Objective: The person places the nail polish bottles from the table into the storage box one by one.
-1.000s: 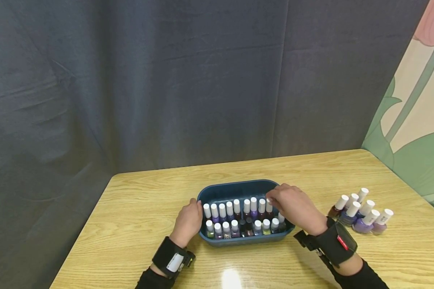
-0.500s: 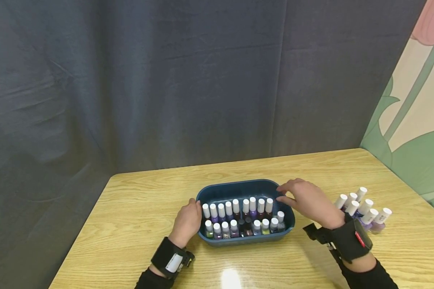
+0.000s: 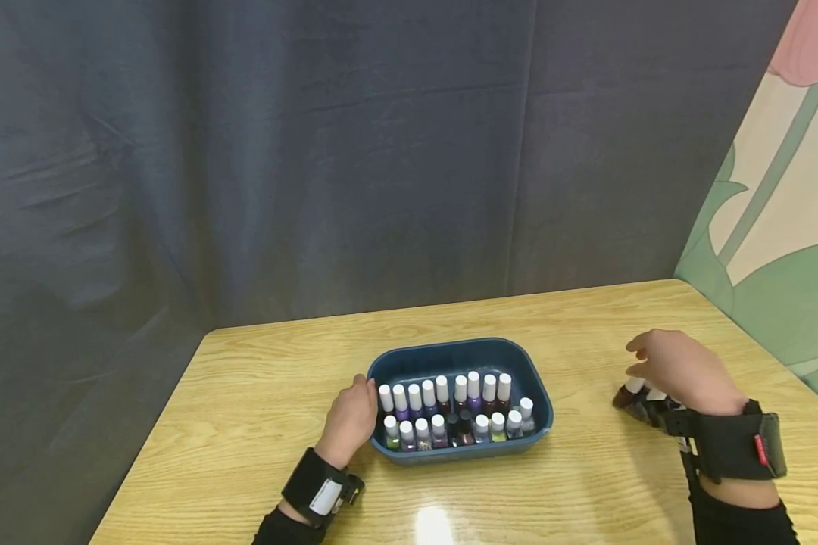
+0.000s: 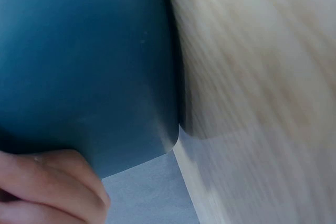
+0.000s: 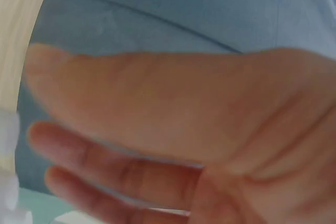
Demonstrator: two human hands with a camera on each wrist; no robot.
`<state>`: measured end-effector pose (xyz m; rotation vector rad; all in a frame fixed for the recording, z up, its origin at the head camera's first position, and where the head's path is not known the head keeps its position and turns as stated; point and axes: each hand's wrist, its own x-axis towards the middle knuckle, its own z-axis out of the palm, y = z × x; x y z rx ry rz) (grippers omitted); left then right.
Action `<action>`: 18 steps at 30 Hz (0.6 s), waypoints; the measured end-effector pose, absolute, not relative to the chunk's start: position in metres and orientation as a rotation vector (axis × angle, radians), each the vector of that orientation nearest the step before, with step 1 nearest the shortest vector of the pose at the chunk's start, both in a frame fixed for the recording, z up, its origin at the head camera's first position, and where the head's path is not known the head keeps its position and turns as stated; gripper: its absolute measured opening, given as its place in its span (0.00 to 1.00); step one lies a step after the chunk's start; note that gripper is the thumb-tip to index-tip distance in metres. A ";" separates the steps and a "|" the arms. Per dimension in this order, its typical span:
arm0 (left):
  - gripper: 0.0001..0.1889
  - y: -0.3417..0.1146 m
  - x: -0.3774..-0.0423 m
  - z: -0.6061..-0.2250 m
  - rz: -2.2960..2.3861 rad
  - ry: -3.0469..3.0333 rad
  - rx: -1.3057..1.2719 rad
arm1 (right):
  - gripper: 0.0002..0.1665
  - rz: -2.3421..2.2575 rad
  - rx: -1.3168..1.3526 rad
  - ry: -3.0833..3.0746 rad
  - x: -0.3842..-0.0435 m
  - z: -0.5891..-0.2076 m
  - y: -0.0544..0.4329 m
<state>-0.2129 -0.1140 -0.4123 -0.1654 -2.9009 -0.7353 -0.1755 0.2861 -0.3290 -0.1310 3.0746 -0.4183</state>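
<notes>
Lower centre of the head view: we see a blue bin (image 3: pixel 450 456) on the tabletop (image 3: pixel 259 409), holding nail polish bottles in two rows; the rear row (image 3: pixel 442 390) is white-capped, the front row (image 3: pixel 439 428) includes two black caps. Left hand (image 3: pixel 350 420) grips the bin's left end; in the left wrist view we note its fingers (image 4: pixel 58 182) bent together against the wall. Right of frame: right hand (image 3: pixel 688 367) is above loose bottles (image 3: pixel 623 396), partly hiding them. We record its fingers (image 5: pixel 142 179) extended, thumb apart, pinching nothing; contact with the bottles we cannot tell.
</notes>
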 end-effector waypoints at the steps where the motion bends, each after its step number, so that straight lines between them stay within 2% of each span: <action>1: 0.13 -0.114 -0.213 -0.413 -0.734 -2.903 -0.163 | 0.22 -0.433 -0.108 3.051 -0.176 -0.329 0.289; 9: 0.13 -0.114 -0.213 -0.413 -0.724 -2.907 -0.162 | 0.22 -0.468 0.007 2.965 -0.179 -0.329 0.296; 18: 0.13 -0.114 -0.213 -0.412 -0.718 -2.912 -0.162 | 0.14 -0.488 0.038 3.016 -0.183 -0.335 0.297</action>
